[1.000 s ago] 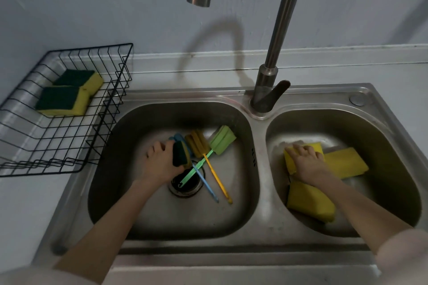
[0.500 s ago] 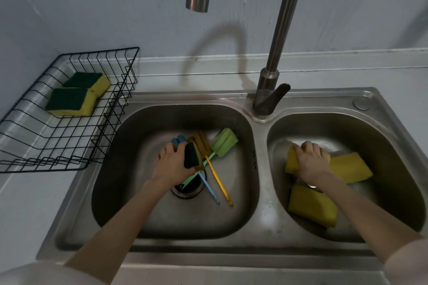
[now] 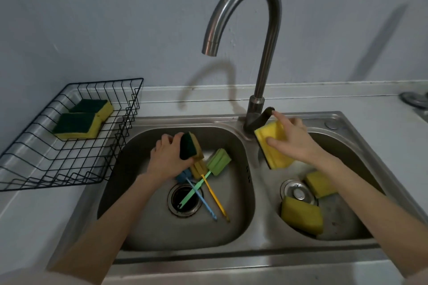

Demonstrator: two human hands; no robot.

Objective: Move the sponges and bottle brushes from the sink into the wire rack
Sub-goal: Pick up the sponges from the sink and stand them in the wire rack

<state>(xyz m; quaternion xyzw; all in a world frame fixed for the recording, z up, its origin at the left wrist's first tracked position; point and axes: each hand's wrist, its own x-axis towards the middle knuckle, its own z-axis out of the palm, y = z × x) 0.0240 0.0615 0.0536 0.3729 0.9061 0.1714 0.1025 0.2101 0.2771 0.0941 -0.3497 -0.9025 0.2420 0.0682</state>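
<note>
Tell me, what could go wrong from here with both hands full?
The right hand carries its yellow sponge close beside the faucet, so it might bump it. The left hand holds a green-topped sponge just above the bottle brushes; dropping it could bury them.

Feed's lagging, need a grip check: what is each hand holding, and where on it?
Left hand grips a green-topped sponge by its lower end. Right hand holds a yellow sponge across its broad face, thumb on the near side.
</note>
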